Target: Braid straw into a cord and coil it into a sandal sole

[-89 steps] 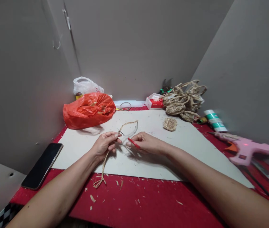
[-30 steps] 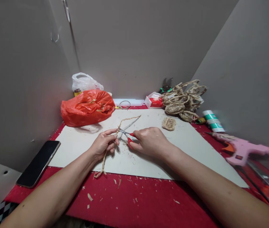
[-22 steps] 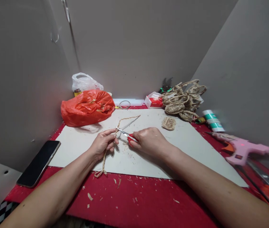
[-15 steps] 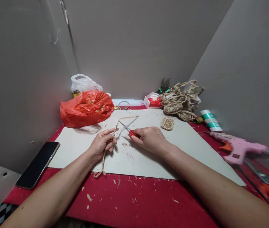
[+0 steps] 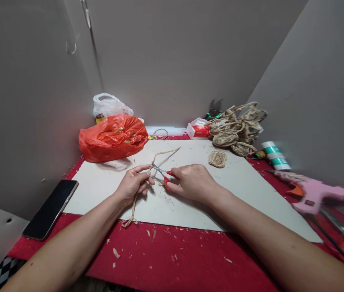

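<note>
My left hand (image 5: pixel 135 182) pinches a thin braided straw cord (image 5: pixel 162 153) between thumb and fingers. One end of the cord reaches up and right over the white board; the other hangs below the hand to a loose, frayed end on the red cloth. In my right hand (image 5: pixel 190 180) are red-handled scissors (image 5: pixel 169 178), their blades parted. The blade tips are at the cord, just beside my left fingertips. A small coiled oval of braided cord (image 5: pixel 217 159) lies on the board to the right of my right hand.
The white board (image 5: pixel 99 190) lies on red cloth (image 5: pixel 190 259) strewn with straw bits. An orange plastic bag (image 5: pixel 112 138) and a phone (image 5: pixel 50 209) are at left. At right are bundled braids (image 5: pixel 235 127), a tissue pack (image 5: pixel 198 129), a green-white roll (image 5: pixel 275 155) and a pink glue gun (image 5: pixel 316 190).
The scissors have opened, and their tips have come down to the cord by my left fingers. My left hand still pinches the cord. The whole view has shifted slightly.
</note>
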Motion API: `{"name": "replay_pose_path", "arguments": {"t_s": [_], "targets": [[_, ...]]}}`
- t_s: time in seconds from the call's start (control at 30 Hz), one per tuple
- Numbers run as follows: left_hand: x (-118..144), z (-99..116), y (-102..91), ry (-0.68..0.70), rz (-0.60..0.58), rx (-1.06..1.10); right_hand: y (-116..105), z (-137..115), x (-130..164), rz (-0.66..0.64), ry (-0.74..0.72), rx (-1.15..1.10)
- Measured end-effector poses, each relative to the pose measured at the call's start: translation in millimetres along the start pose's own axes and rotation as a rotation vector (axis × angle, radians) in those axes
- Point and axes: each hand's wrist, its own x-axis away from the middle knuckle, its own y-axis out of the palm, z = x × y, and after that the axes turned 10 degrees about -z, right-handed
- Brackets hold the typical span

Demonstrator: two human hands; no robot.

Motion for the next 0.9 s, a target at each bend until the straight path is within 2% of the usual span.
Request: {"name": "replay_pose_path", "arguments": {"t_s": [0.27, 0.7, 0.9], "targets": [[0, 4, -0.4, -0.007, -0.021, 0.070, 4, 8, -4, -0.002, 0.059, -0.026], [0, 3, -2.7, -0.062, -0.073, 0.115, 7, 1, -3, -0.041, 0.009, -0.034], [1, 4, -2.3, -0.061, -0.103, 0.135, 9, 13, -6, 0.032, 0.092, -0.080]]}}
